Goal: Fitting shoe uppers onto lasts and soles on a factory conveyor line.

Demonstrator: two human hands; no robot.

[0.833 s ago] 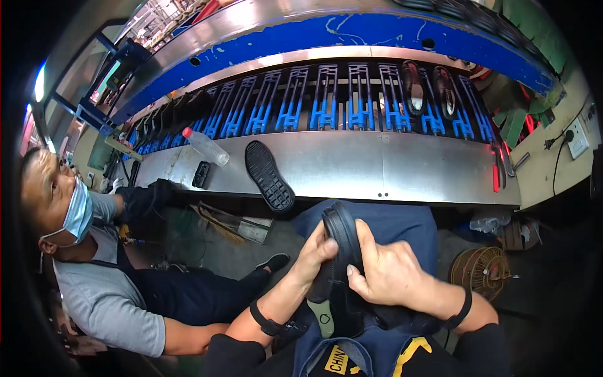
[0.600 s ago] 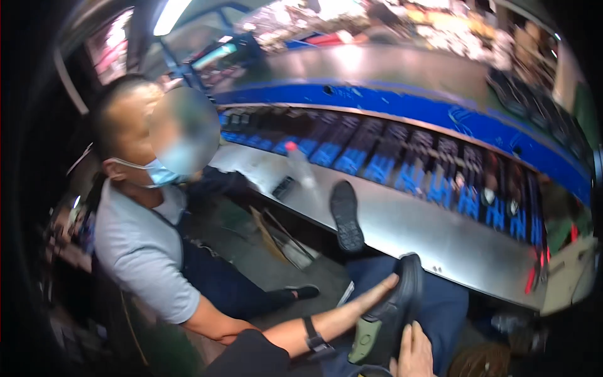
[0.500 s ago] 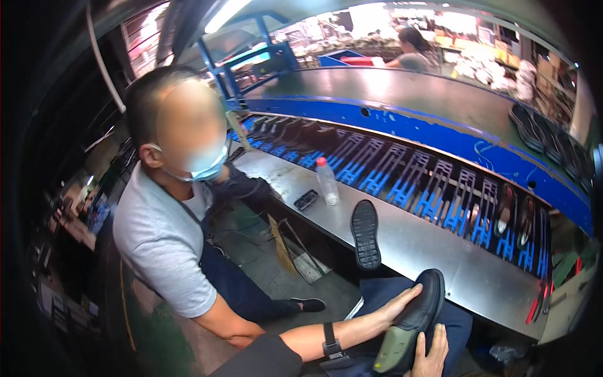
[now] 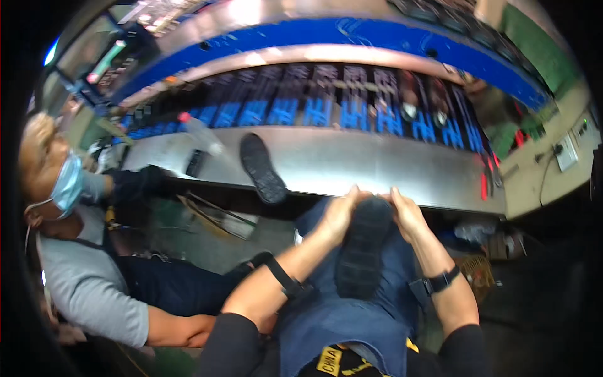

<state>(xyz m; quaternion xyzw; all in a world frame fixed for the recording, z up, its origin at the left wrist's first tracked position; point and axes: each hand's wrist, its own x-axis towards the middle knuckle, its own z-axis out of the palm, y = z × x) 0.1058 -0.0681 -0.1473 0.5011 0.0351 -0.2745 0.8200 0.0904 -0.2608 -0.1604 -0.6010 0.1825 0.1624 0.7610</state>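
A black shoe [image 4: 364,251] lies over my lap with its dark, ridged underside facing up, blurred by motion. My left hand [image 4: 341,215] grips its far end from the left, thumb near the tip. My right hand [image 4: 406,215] holds that same end from the right, fingers partly hidden behind the shoe. Just left of my hands, a loose black shoe sole [image 4: 262,168] rests on the metal bench ledge, its lower end reaching the front edge.
A clear bottle with a red cap [image 4: 202,133] and a dark phone-like object [image 4: 195,163] sit on the metal ledge [image 4: 339,157]. Red-handled pliers [image 4: 485,179] lie at its right end. Blue-ended racks [image 4: 317,113] run behind. A masked person [image 4: 88,270] sits close on my left.
The shoe has been turned over, so its underside shows instead of its upper. Both hands have shifted to its far end. The view has swung right and down.
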